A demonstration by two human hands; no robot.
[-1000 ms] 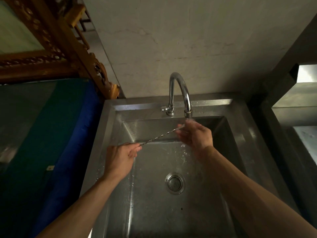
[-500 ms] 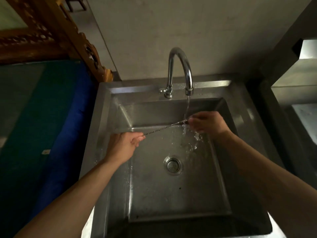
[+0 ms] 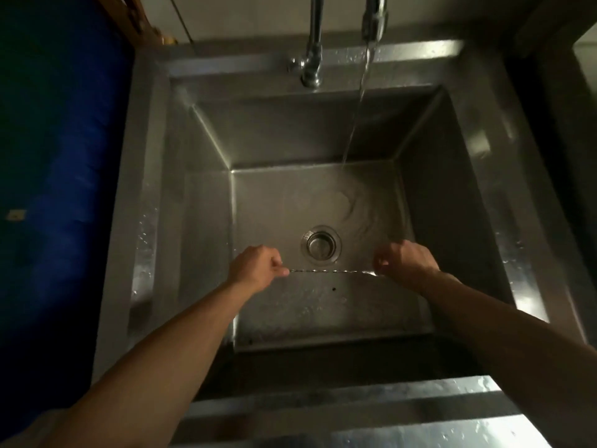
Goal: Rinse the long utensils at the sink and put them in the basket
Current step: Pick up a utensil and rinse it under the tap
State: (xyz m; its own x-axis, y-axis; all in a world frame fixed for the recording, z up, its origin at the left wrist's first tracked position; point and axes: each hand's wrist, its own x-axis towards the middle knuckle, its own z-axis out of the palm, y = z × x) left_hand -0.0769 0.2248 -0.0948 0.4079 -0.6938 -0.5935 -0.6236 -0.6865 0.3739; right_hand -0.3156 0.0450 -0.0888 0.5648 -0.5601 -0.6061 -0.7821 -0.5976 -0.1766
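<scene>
I had my left hand (image 3: pixel 258 266) and right hand (image 3: pixel 402 261) each pinching one end of the twisted stirrer (image 3: pixel 329 270), level over the sink (image 3: pixel 452 195), clear of the stream (image 3: pixel 355 118), probably so it could drip. No basket in view.

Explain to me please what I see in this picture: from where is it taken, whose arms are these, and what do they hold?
No machine here: a person wears a camera on the head, looking down. The two bare arms are that person's own. The left hand and the right hand each pinch one end of a thin twisted metal utensil, held level over a square stainless steel sink with a round drain. A curved chrome tap runs water behind the utensil, not onto it. No basket shows.
</scene>
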